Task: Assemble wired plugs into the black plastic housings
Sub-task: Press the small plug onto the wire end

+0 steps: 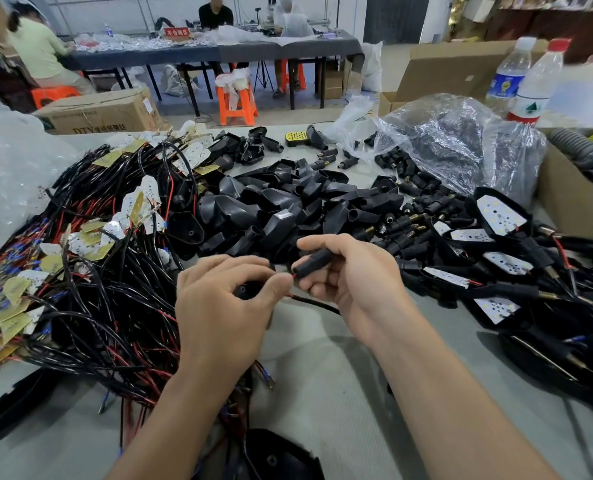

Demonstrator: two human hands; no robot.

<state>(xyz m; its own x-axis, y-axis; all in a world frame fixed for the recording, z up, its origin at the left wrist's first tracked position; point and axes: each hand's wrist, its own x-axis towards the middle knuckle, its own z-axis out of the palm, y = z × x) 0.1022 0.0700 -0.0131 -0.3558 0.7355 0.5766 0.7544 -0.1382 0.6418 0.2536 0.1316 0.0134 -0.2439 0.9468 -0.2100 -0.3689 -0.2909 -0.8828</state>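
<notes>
The plug [314, 262] sat pinched in our right hand [352, 277]; our left hand [224, 303] gripped a black housing [246, 292] and the red wire [290, 294]; feeding it straight seemed best.

Bare table [323, 386] amid wires [90, 306], housings [271, 202]

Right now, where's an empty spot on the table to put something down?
Bare table lies near you, between the wire tangle and the assembled LED housings. A smaller patch sits beside the yellow plate. The housing pile is crowded.
</notes>
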